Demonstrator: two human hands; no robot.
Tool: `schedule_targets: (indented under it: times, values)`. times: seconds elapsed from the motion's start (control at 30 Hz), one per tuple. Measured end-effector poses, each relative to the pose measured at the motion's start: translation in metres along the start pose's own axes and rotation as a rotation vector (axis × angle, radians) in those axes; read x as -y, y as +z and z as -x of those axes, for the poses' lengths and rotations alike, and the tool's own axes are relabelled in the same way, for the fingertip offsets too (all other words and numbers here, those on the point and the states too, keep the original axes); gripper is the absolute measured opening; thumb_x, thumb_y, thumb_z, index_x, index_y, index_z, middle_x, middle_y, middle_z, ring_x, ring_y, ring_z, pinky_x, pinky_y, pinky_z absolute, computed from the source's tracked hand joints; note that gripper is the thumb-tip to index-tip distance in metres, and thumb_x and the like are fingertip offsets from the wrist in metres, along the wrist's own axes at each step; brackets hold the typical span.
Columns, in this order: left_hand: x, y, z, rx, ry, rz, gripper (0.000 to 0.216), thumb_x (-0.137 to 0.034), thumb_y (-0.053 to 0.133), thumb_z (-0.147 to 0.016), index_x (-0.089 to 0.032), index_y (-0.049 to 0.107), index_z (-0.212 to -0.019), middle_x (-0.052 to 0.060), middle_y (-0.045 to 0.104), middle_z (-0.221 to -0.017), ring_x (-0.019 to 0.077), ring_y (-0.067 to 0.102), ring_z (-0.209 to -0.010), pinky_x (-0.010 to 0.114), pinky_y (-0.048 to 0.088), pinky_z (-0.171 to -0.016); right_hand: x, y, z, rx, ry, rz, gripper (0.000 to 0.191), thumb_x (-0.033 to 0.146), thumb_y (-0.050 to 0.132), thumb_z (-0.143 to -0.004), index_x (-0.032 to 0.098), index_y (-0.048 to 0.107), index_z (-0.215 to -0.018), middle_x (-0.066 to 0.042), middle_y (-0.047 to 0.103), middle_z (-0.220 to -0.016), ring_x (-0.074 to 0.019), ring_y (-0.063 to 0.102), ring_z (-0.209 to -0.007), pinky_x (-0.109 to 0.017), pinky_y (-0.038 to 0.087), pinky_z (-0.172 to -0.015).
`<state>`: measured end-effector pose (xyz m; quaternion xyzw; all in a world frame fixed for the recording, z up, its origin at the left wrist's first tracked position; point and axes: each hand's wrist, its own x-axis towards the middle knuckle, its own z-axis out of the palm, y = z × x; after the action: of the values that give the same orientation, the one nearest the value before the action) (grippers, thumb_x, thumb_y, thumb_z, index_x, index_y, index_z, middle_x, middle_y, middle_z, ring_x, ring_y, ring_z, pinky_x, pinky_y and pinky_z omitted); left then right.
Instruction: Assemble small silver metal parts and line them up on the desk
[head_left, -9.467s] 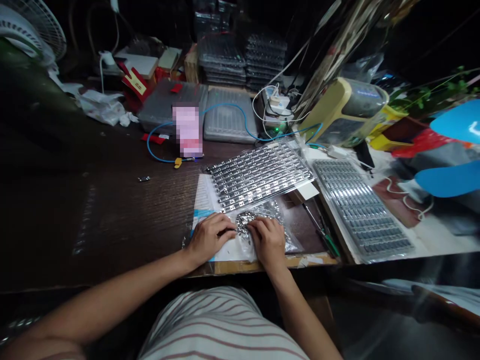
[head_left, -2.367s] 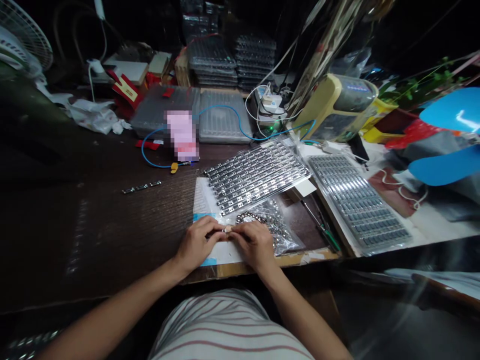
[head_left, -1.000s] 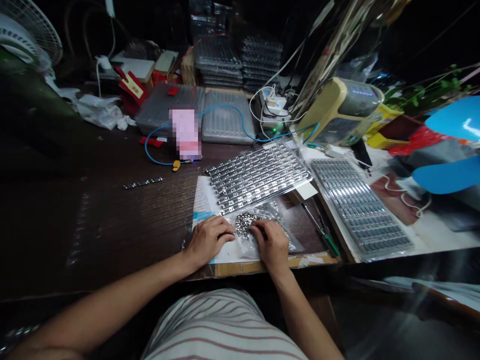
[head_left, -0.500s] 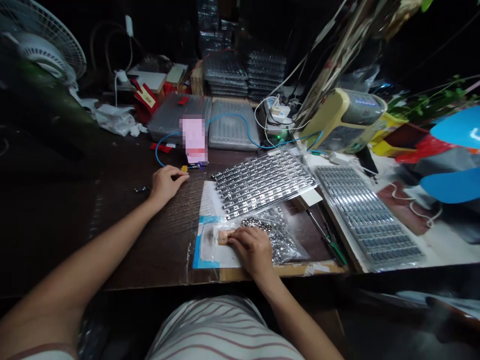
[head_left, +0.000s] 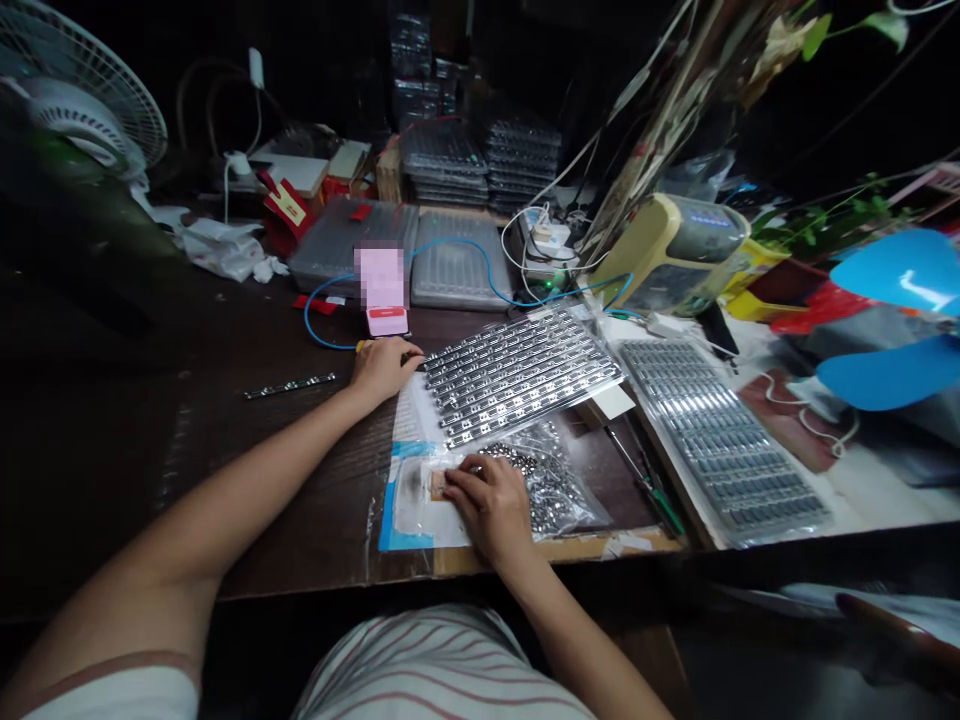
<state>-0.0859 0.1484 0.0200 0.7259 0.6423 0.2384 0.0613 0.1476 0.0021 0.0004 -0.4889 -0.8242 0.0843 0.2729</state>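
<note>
Screwdriver just beside clear bag

At the centre of the frame, I can't tell whether my left hand grips anything beside the rows of metal parts. Lower centre, my right hand covers part of the plastic bag; anything it pinches by the brown block is too small to make out. Left of upper centre, the phone is blurred into squares. The upper-left edge cuts off the fan.
</note>
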Motion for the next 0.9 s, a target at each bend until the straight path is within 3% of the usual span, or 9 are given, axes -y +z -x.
schedule_targets:
  times: [0.13, 0.27, 0.4, 0.47, 0.6, 0.7, 0.8, 0.9]
  values:
    - [-0.010, 0.009, -0.011, 0.009, -0.074, -0.030, 0.017, -0.034, 0.058, -0.081, -0.023, 0.071, -0.083, 0.005, 0.072, -0.087, 0.0233, 0.063, -0.082, 0.033, 0.043, -0.074, -0.017, -0.020, 0.010, -0.007, 0.017, 0.198, 0.032, 0.028, 0.056, -0.090, 0.026, 0.058, -0.122, -0.007, 0.059, -0.120, -0.0238, 0.050, -0.102, -0.036, 0.040, -0.077]
    - [-0.007, -0.001, -0.002, -0.025, -0.096, 0.087, 0.016, -0.030, 0.058, -0.080, -0.021, 0.069, -0.088, 0.005, 0.071, -0.086, 0.0218, 0.064, -0.080, 0.032, 0.046, -0.073, -0.035, -0.032, 0.025, 0.052, 0.017, 0.304, 0.030, 0.027, 0.056, -0.089, 0.026, 0.059, -0.119, -0.006, 0.061, -0.118, -0.0239, 0.052, -0.095, -0.035, 0.040, -0.072]
    - [-0.018, -0.017, 0.032, 0.080, -0.048, 0.462, 0.029, -0.026, 0.048, -0.085, -0.019, 0.062, -0.109, 0.004, 0.069, -0.093, 0.0147, 0.065, -0.069, 0.026, 0.050, -0.063, -0.040, -0.025, 0.028, 0.018, 0.039, 0.200, 0.017, 0.026, 0.052, -0.092, 0.023, 0.066, -0.102, -0.006, 0.065, -0.096, -0.0182, 0.056, -0.085, -0.030, 0.040, -0.071]
    - [-0.030, -0.021, 0.056, 0.146, -0.037, 0.558, 0.028, -0.026, 0.046, -0.086, -0.019, 0.064, -0.107, 0.005, 0.068, -0.095, 0.0124, 0.063, -0.064, 0.024, 0.049, -0.058, -0.039, -0.021, 0.025, -0.030, 0.058, 0.157, 0.016, 0.026, 0.052, -0.092, 0.023, 0.067, -0.094, -0.005, 0.064, -0.092, -0.0169, 0.057, -0.084, -0.029, 0.040, -0.071]
    - [-0.056, -0.016, 0.106, 0.161, 0.054, 0.520, 0.016, -0.024, 0.056, -0.083, -0.020, 0.068, -0.094, 0.005, 0.069, -0.093, 0.0158, 0.063, -0.078, 0.026, 0.050, -0.067, -0.037, -0.017, 0.018, -0.110, 0.087, 0.080, 0.015, 0.024, 0.051, -0.091, 0.021, 0.065, -0.089, -0.006, 0.064, -0.096, -0.0177, 0.058, -0.088, -0.029, 0.042, -0.074]
    - [-0.070, -0.005, 0.133, 0.148, 0.028, 0.484, 0.013, -0.023, 0.061, -0.082, -0.021, 0.067, -0.093, 0.002, 0.068, -0.083, 0.0145, 0.062, -0.070, 0.025, 0.049, -0.064, -0.039, -0.017, 0.017, -0.150, 0.102, 0.003, 0.013, 0.020, 0.049, -0.090, 0.020, 0.062, -0.086, -0.006, 0.064, -0.090, -0.0178, 0.058, -0.084, -0.031, 0.044, -0.076]
    - [-0.077, 0.004, 0.146, 0.134, 0.027, 0.504, 0.010, -0.024, 0.061, -0.083, -0.021, 0.069, -0.089, 0.003, 0.068, -0.084, 0.0147, 0.062, -0.073, 0.024, 0.049, -0.064, -0.042, -0.017, 0.019, -0.171, 0.105, -0.067, 0.014, 0.016, 0.047, -0.090, 0.019, 0.061, -0.092, -0.005, 0.065, -0.084, -0.0177, 0.058, -0.081, -0.031, 0.046, -0.075]
    - [-0.079, 0.009, 0.150, 0.105, 0.071, 0.515, 0.012, -0.026, 0.061, -0.084, -0.022, 0.070, -0.090, 0.004, 0.067, -0.087, 0.0160, 0.063, -0.080, 0.027, 0.050, -0.072, -0.043, -0.018, 0.019, -0.185, 0.091, -0.139, 0.018, 0.017, 0.047, -0.091, 0.019, 0.061, -0.102, -0.006, 0.066, -0.094, -0.0178, 0.059, -0.088, -0.031, 0.047, -0.080]
